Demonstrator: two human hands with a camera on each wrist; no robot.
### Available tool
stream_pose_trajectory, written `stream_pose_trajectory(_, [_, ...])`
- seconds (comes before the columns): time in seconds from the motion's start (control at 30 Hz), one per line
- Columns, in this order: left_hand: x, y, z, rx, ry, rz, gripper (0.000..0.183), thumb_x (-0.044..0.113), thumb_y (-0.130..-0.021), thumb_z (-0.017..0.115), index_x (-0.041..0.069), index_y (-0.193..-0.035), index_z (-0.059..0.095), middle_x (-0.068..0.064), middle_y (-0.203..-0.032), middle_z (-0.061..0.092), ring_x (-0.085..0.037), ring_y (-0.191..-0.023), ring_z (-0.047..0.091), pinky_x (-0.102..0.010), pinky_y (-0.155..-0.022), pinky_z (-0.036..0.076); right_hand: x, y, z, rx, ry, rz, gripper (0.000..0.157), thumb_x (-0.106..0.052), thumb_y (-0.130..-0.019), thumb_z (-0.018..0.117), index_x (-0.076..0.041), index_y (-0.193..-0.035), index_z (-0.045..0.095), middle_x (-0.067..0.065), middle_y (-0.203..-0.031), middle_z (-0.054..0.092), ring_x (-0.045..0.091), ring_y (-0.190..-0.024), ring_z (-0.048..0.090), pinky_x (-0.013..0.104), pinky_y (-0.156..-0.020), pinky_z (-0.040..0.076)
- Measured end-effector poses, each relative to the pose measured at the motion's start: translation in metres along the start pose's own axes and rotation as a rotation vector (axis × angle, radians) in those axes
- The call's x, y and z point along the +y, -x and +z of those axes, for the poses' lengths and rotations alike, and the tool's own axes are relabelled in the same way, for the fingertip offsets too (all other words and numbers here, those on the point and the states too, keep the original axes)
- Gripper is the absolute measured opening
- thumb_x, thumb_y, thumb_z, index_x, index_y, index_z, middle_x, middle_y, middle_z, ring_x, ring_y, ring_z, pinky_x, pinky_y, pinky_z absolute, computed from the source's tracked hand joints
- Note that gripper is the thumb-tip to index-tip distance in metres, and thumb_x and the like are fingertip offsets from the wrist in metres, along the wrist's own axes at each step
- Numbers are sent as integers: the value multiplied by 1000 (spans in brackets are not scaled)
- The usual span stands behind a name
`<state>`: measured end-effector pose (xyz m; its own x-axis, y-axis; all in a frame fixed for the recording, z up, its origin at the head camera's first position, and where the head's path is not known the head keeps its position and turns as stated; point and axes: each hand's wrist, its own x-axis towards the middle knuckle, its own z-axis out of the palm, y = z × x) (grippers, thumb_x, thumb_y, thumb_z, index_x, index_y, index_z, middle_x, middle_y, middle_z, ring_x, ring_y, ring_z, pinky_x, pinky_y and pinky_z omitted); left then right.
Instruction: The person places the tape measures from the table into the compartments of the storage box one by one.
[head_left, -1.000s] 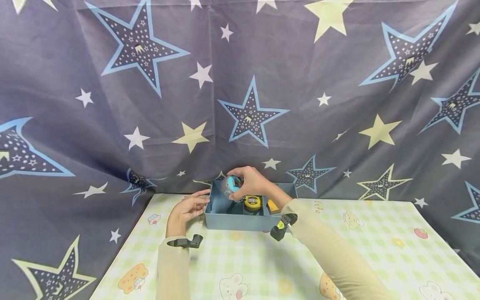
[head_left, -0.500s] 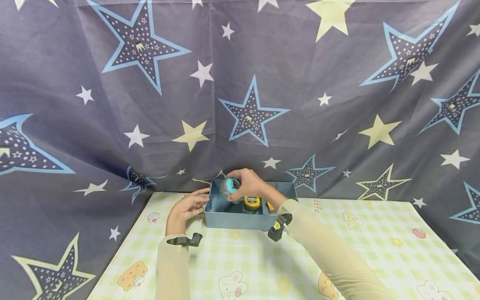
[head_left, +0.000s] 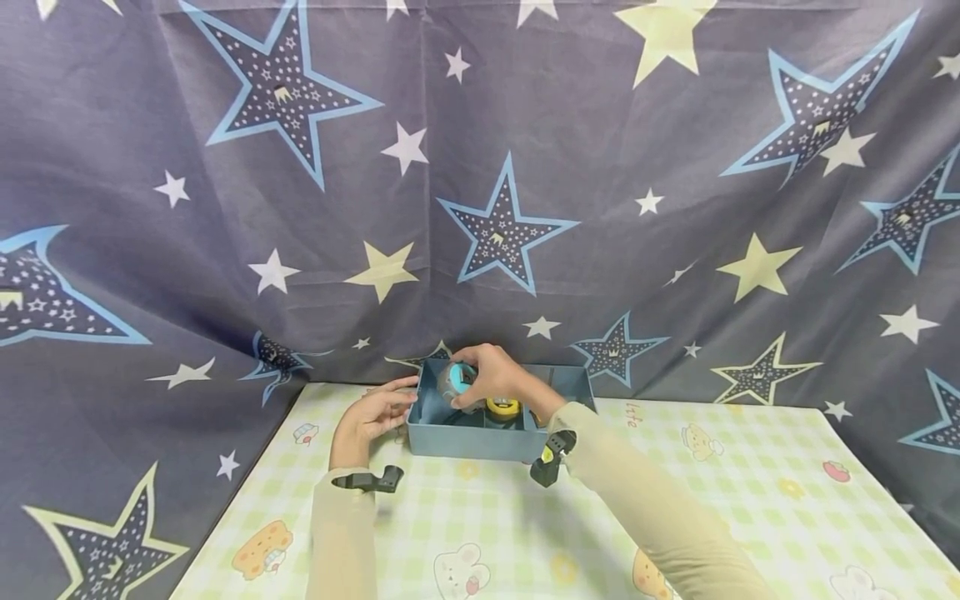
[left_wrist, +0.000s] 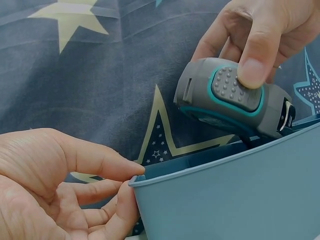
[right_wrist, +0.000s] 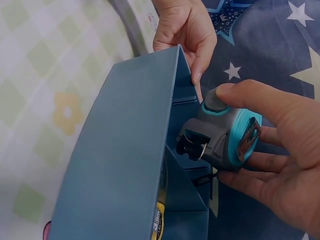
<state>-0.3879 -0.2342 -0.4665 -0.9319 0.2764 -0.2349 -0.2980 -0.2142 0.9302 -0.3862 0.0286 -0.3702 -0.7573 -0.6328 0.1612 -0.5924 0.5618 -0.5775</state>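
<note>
My right hand [head_left: 491, 375] grips a grey and teal tape measure [left_wrist: 235, 92] above the left compartment of a blue-grey box [head_left: 468, 442]. In the right wrist view, the thumb lies on the button of the tape measure [right_wrist: 215, 127] while the other fingers wrap its far side. A dark strap [right_wrist: 204, 179] hangs from it toward the box. My left hand [head_left: 378, 414] touches the box's left end with its fingertips, close to a corner of the rim. A yellow tape measure [head_left: 502, 408] lies in the middle compartment, partly covered by my right hand.
Dividers split the box; a bit of an orange-yellow object [head_left: 538, 419] shows in its right part, mostly hidden by my right wrist. A checked tablecloth [head_left: 420, 533] covers the table. Behind the box hangs a dark curtain with stars [head_left: 645, 275].
My right hand has sunk slightly with the grey and teal tape measure, moving a little left and lower over the left compartment. The left hand has stayed at the box's end.
</note>
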Motion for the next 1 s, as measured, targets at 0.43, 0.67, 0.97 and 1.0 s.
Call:
stream_pose_trajectory(0.43, [-1, 1, 0, 3, -22, 8, 67, -4, -99, 55, 0, -160, 27, 7, -84, 62, -2, -69, 60, -15, -64, 51, 8, -2, 5, -12, 10, -2, 73, -20, -73, 93, 1, -136, 63, 13, -126, 70, 20, -99, 68, 25, -80, 57])
stream_pose_trajectory(0.67, [1, 3, 1, 7, -35, 11, 67, -4, -100, 54, 1, -160, 27, 7, -84, 61, -2, -69, 59, -14, -64, 51, 0, -4, 6, -12, 4, 8, 73, -19, -73, 93, 0, -137, 62, 11, -123, 70, 18, -96, 67, 26, -79, 57])
stream_pose_trajectory(0.97, [1, 3, 3, 18, -30, 16, 66, -4, -99, 54, 1, -160, 28, 6, -87, 61, -2, -69, 59, -14, -64, 51, 4, -4, 11, -33, 27, -25, 71, -17, -73, 92, 3, -134, 63, 13, -116, 73, 20, -93, 67, 24, -76, 55])
stream_pose_trajectory(1.0, [1, 3, 3, 17, -32, 17, 66, -4, -99, 54, 1, -160, 28, 6, -87, 61, -2, -69, 58, -14, -64, 51, 4, -4, 11, -32, 26, -22, 70, -17, -73, 92, 3, -134, 63, 12, -116, 73, 20, -93, 67, 24, -76, 55])
